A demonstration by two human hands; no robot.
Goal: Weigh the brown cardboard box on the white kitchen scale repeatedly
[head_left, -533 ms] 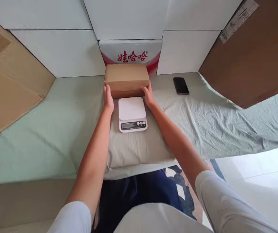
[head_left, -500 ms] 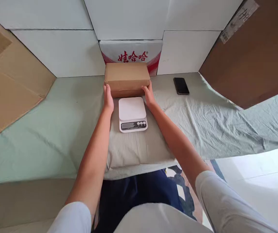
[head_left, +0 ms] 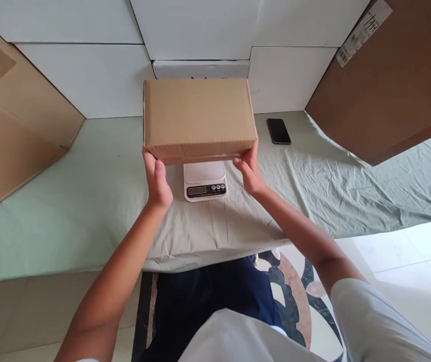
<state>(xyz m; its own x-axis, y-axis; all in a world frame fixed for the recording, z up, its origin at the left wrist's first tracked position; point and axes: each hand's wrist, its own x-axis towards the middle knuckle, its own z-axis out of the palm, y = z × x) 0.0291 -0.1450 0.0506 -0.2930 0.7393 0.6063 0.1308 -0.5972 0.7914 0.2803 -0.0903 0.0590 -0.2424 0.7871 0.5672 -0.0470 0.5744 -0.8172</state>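
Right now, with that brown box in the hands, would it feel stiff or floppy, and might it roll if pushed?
The brown box is probably stiff: its edges look straight between the left hand and right hand. Pushed, it would likely slide rather than roll, given its flat faces. Weight is hard to guess; any contents are hidden.

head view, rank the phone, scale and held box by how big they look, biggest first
1. Box
2. Scale, partly hidden by the box but showing more than the phone
3. Phone
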